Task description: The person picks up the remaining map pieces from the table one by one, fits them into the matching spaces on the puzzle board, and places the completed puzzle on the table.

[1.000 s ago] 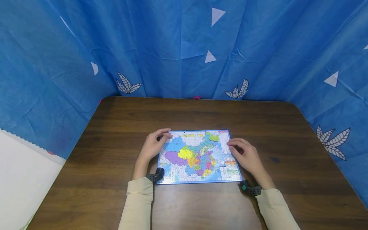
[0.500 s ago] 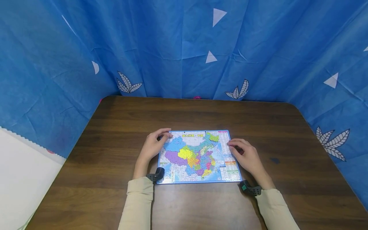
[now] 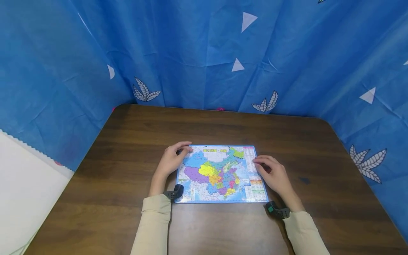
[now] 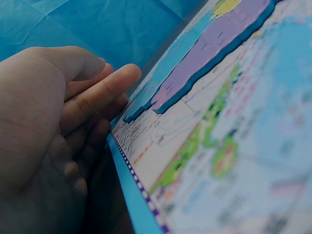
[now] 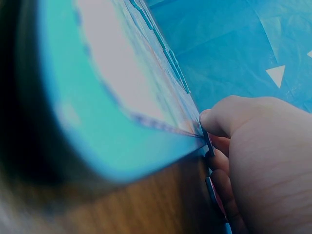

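A magnetic map puzzle board (image 3: 204, 154) with a blue rim and several coloured province pieces lies flat on the table. At its upper left corner is my left hand (image 3: 169, 159), its fingertips reaching over the edge. In the left wrist view, those fingers (image 4: 105, 95) are loosely extended beside the board's rim, with nothing between them. My right hand (image 3: 274, 173) is at the right edge, thumb and fingertips close together there. In the right wrist view, a thin dark-edged reddish thing (image 5: 210, 142) shows by the thumb (image 5: 219, 114); I cannot tell whether it is held.
The brown wooden table (image 3: 223, 230) extends around the board. A small dark patch (image 3: 304, 180) is on it, right of my right hand. A blue patterned curtain (image 3: 191, 42) hangs behind, and a white sheet (image 3: 28, 198) is at the left.
The head view shifts and tilts slightly. Both hands and the map board keep the same places relative to each other.
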`<state>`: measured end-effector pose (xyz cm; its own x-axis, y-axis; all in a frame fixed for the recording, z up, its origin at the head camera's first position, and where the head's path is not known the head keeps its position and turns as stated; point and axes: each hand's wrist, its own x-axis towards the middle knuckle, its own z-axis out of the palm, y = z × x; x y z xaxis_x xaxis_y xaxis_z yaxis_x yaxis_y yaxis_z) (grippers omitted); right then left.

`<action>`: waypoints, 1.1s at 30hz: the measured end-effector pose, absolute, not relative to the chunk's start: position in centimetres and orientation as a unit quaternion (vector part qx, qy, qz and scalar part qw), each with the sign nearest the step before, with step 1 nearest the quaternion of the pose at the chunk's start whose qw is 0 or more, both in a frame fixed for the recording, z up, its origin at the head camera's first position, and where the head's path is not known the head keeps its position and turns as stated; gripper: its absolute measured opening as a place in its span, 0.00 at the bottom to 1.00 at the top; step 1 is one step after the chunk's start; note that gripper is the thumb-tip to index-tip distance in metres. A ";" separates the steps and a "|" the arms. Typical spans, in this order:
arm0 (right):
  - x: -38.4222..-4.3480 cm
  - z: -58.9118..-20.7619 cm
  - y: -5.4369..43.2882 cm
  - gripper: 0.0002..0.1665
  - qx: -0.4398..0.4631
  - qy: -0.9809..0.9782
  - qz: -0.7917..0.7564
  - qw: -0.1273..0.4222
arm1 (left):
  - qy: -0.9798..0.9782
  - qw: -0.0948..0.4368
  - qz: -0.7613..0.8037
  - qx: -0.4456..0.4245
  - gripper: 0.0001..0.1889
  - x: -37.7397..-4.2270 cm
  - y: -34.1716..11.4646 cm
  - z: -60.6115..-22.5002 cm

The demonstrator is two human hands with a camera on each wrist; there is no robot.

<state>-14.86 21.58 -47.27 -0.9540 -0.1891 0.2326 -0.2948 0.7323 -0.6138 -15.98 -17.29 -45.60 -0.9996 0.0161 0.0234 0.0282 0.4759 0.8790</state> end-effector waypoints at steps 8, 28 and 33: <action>-14.7 -47.6 21.7 0.15 0.122 -0.929 0.342 0.072 | -0.858 0.003 -0.514 -0.012 0.17 -16.0 -17.3 -45.7; -14.9 -47.4 21.6 0.14 0.148 -0.911 0.364 0.123 | -0.861 0.010 -0.508 -0.013 0.17 -16.0 -17.3 -45.6; -14.8 -47.4 21.3 0.15 0.160 -0.901 0.376 0.147 | -0.862 0.008 -0.506 -0.013 0.17 -15.9 -17.3 -45.7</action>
